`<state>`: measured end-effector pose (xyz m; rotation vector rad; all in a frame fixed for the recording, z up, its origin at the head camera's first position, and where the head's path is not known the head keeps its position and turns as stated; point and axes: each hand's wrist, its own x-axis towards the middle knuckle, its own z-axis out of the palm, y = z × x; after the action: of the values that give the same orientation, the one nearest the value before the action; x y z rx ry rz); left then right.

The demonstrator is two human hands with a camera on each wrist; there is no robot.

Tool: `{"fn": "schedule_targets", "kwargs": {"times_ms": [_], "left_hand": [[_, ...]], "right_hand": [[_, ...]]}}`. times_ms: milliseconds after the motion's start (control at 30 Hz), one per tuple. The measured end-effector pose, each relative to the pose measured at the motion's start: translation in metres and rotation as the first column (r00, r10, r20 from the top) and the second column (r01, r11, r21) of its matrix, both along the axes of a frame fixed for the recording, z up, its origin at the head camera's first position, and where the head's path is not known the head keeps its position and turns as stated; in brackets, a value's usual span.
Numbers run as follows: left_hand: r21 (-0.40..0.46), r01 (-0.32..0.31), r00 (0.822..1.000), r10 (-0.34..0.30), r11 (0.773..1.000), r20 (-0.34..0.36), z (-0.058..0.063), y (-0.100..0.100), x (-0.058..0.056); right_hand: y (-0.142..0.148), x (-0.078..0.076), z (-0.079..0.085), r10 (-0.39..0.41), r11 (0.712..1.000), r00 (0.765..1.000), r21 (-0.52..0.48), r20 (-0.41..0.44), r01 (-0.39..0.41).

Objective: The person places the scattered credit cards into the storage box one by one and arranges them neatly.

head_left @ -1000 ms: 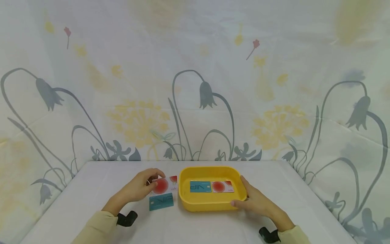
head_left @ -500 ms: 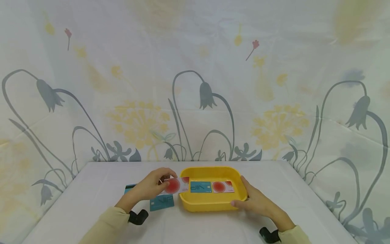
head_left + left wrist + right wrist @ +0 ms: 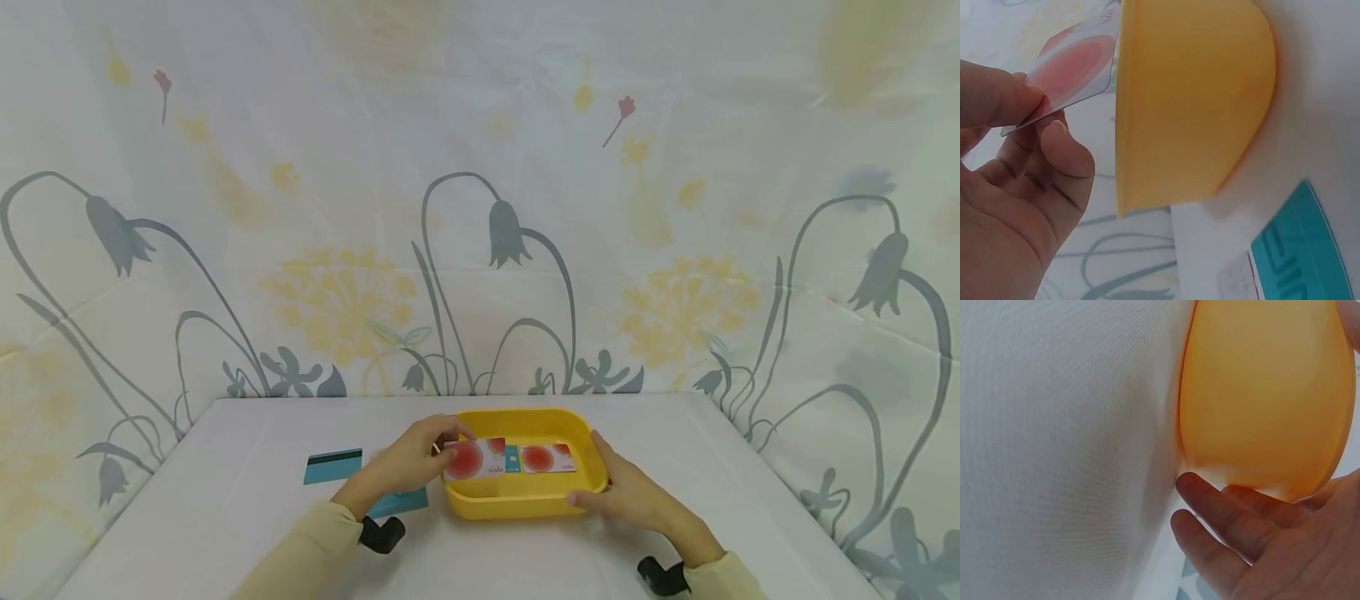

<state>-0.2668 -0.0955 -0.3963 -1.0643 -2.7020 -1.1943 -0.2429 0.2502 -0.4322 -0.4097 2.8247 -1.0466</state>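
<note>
My left hand [image 3: 420, 454] pinches a white card with a red circle [image 3: 474, 460] by its left end, thumb against fingers. The card hangs over the left side of a yellow tray [image 3: 517, 507], covering most of a teal card [image 3: 512, 459] inside. To its right in the tray lies another red-circle card [image 3: 547, 458]. In the left wrist view the held card [image 3: 1075, 69] is tilted at the tray's rim. My right hand [image 3: 626, 492] holds the tray's right end, thumb at the front and fingers towards the back. Several of its fingers [image 3: 1229, 515] show against the tray's end wall.
Left of the tray, a teal card with a black stripe [image 3: 333, 467] lies on the white table [image 3: 202, 508]. A teal VIP card [image 3: 1297, 250] and a pale card [image 3: 1238, 280] lie partly under my left forearm. A flowered cloth [image 3: 480, 292] hangs behind.
My left hand has carried the red-circle card rightwards from beside the tray to over its left part. The striped teal card has come into sight. My right hand stays on the tray.
</note>
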Motion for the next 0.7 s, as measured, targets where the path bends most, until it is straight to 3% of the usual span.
{"fn": "schedule_targets", "kwargs": {"times_ms": [433,700], "left_hand": [[0.017,0.067,0.997,-0.068,0.998,0.023,-0.007,0.043,-0.013],[-0.025,0.024,0.996,-0.022,0.999,0.091,-0.015,0.06,-0.017]], "right_hand": [[0.0,0.0,0.002,0.011,1.0,1.0,0.004,-0.007,-0.011],[0.001,0.0,-0.001,0.009,1.0,1.0,0.008,-0.017,-0.009]]}}
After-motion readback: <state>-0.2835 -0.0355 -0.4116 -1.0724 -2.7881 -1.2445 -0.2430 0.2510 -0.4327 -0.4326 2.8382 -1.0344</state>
